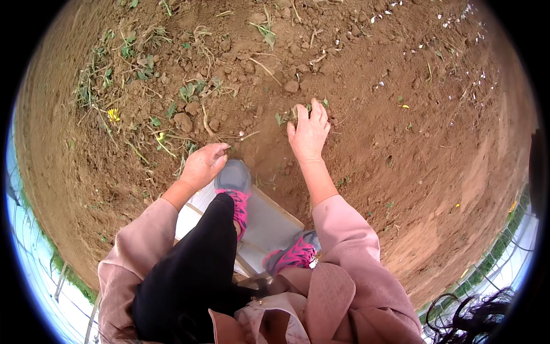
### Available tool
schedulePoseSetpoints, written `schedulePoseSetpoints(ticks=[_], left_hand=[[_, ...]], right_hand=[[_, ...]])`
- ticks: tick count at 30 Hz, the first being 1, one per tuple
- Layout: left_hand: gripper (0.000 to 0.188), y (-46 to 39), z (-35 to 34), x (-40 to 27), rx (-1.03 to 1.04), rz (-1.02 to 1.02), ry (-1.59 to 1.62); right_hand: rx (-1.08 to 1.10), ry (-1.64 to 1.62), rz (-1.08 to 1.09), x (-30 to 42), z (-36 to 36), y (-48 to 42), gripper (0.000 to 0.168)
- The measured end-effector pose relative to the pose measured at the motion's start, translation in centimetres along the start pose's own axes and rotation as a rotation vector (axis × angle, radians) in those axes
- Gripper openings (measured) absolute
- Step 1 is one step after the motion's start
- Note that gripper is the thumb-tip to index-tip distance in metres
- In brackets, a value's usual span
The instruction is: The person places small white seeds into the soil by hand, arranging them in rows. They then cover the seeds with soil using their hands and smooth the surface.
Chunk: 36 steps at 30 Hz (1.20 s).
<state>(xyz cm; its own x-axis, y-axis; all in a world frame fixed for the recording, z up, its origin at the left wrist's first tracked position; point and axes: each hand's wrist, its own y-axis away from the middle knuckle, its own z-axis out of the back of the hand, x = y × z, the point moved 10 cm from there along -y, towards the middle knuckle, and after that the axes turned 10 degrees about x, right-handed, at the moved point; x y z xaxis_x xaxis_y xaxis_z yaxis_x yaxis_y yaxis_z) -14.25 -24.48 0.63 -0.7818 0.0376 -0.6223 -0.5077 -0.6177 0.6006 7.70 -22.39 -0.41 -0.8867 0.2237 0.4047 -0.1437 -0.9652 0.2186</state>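
Note:
My left hand (pixel 204 167) hovers just beside the toe of a grey shoe with pink laces (pixel 234 180), its thumb and forefinger close together; whether something small is between them I cannot tell. My right hand (pixel 308 131) reaches palm down over the brown soil (pixel 356 150), fingers spread and bent, the fingertips by small green leaves; no held thing shows. Between the hands a small pale clove or bulb (pixel 241 133) lies on the soil near a dry stem (pixel 249 136). Many small white cloves or petals (pixel 481 75) are scattered at the upper right.
Uprooted weeds (pixel 148 66), a yellow flower (pixel 113 115) and clods (pixel 184 122) lie at the left. A white panel with wooden edges (pixel 270 210) is under and between the feet; the second shoe (pixel 296 253) is at its right. Metal framing (pixel 60 281) shows at the lower left edge.

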Motion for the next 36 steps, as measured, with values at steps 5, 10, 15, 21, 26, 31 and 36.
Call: schedulePoseSetpoints(ticks=[5, 10, 15, 21, 26, 31, 36], left_hand=[[0.046, -0.5, 0.9, 2.0, 0.012, 0.23, -0.171], [0.043, -0.7, 2.1, 3.1, -0.005, 0.364, -0.169], [0.034, -0.3, 3.2, 4.2, -0.055, 0.349, -0.162], [0.026, -2.8, 5.9, -0.4, -0.198, 0.167, -0.381], [0.028, -4.2, 2.7, -0.2, 0.039, 0.193, -0.587], [0.028, -4.6, 1.1, -0.5, 0.095, 0.071, -0.48], [0.026, -5.8, 5.0, -3.5, -0.036, -0.026, -0.277]], right_hand=[[0.175, -0.303, 0.372, 8.1, -1.8, 2.7, 0.031], [0.188, -0.093, 0.695, 13.6, -3.9, -0.8, 0.016], [-0.071, -0.077, 0.397, 9.3, 0.1, -6.8, 0.021], [0.118, -0.129, 0.437, 11.6, -3.3, -2.4, 0.025], [0.199, -0.121, 0.535, 11.7, -5.0, 1.2, 0.016], [-0.032, -0.276, 0.131, 2.8, 0.9, -0.3, 0.03], [-0.01, -0.093, 0.158, 0.4, 0.5, -0.5, 0.03]])
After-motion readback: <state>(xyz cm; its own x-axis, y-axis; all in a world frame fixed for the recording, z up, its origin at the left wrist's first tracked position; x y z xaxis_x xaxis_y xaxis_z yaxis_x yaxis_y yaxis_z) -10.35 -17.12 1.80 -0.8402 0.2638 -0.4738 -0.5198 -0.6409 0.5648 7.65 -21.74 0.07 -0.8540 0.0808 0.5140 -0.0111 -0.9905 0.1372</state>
